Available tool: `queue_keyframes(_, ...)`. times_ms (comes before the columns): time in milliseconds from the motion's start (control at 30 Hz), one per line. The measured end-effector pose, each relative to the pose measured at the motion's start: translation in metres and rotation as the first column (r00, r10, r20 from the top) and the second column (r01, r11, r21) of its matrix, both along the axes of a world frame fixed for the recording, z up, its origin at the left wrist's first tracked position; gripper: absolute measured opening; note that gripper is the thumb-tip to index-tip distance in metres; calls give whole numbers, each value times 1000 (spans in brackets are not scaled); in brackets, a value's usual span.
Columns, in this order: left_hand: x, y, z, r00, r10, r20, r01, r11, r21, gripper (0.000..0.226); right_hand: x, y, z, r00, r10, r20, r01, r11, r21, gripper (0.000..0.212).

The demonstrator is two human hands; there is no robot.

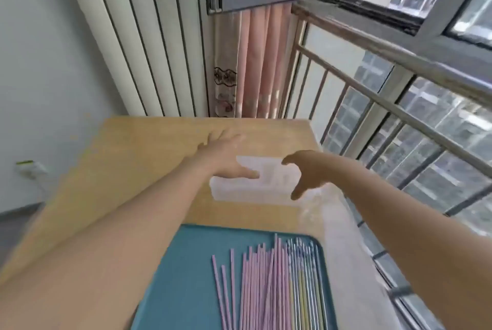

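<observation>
Head view: wooden table mid-frame; teal tray at lower centre; translucent white box at centre, just beyond the tray; thin pink, yellow and grey sticks on the tray. At the box ends, left hand and right hand spread open, gripping nothing. Seemingly early: box not yet grasped, sticks all on the tray.

Translucent plastic box, matt wooden table
</observation>
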State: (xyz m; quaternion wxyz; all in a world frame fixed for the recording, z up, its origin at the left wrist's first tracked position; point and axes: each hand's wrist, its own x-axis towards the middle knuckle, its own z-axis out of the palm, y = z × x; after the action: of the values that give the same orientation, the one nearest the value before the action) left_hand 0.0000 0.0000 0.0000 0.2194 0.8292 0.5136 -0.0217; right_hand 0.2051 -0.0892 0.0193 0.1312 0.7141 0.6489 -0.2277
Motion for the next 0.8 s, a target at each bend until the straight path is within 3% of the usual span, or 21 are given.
queue_keyframes(67,3,9,-35,978,-117,-173,111,993,-45,137,10,2,-31,1000,11,21,-11,1000,-2,104)
queue_keyframes(133,-2,13,-83,958,-156,-239,151,988,-41,135,20,-8,-74,992,36,124,-54,987,148,86)
queue_keyframes(200,-8,15,-117,971,-166,-173,190,973,133,119,18,-12,-110,937,106,333,-219,920,324,49)
queue_keyframes(267,-13,18,-119,982,-182,-57,191,932,308,107,15,-12,-113,842,138,521,-382,835,396,22)
queue_keyframes(367,-23,24,-130,958,-241,156,181,929,323,106,2,-17,-125,766,127,630,-455,800,392,22)
queue_keyframes(433,-40,27,-134,938,-222,265,144,947,287,112,-5,-21,-123,792,87,604,-415,802,430,24)
queue_keyframes(500,-61,23,-137,912,-152,382,75,975,207,118,-11,-32,-111,899,19,438,-286,783,552,37)
queue_keyframes(567,-83,7,-140,832,-8,555,3,1000,9,109,-22,-43,-99,958,-45,282,-143,778,612,48)
queue_keyframes(633,-105,-17,-143,755,116,645,-8,986,-167,95,-41,-59,-88,974,-51,220,-98,783,614,50)
queue_keyframes(800,-144,-56,-100,511,160,845,-35,986,-166,94,-74,-88,-42,987,-55,148,-59,744,665,48)
